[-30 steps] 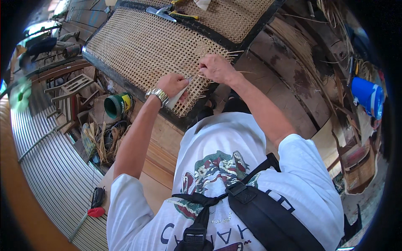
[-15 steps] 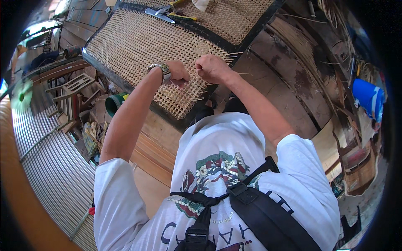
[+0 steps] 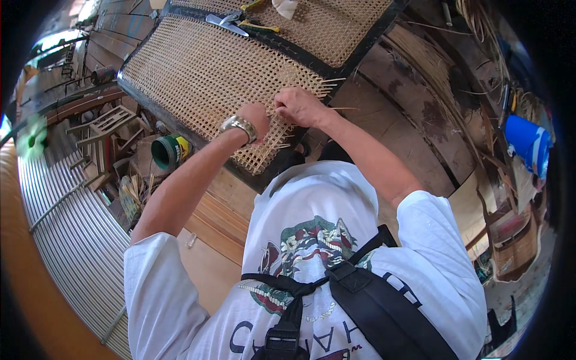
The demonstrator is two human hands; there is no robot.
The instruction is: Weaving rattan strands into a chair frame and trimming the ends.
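Note:
A woven cane panel (image 3: 198, 75) in a black frame (image 3: 150, 107) lies in front of me. Loose cane strands (image 3: 329, 86) stick out past its right edge, and more ends show at the near edge. Over the near part of the weave, my left hand (image 3: 255, 120), with a metal watch on its wrist, is closed, its fingertips hidden beneath it. Just to its right, my right hand (image 3: 298, 107) is closed in a pinch low over the weave. Whatever either hand holds is too small or hidden to make out.
Pliers and a grey-bladed tool (image 3: 227, 25) lie on the frame's crossbar, near a white cloth-like piece (image 3: 285, 7). A green bucket (image 3: 165, 153) and a wooden stool (image 3: 109, 126) stand left. At right are a blue bucket (image 3: 528, 144) and long cane strips (image 3: 414, 57).
My left hand has come slightly nearer to me and turned, so its back and watch face up more. My right hand has shifted a little left and nearer, still closed.

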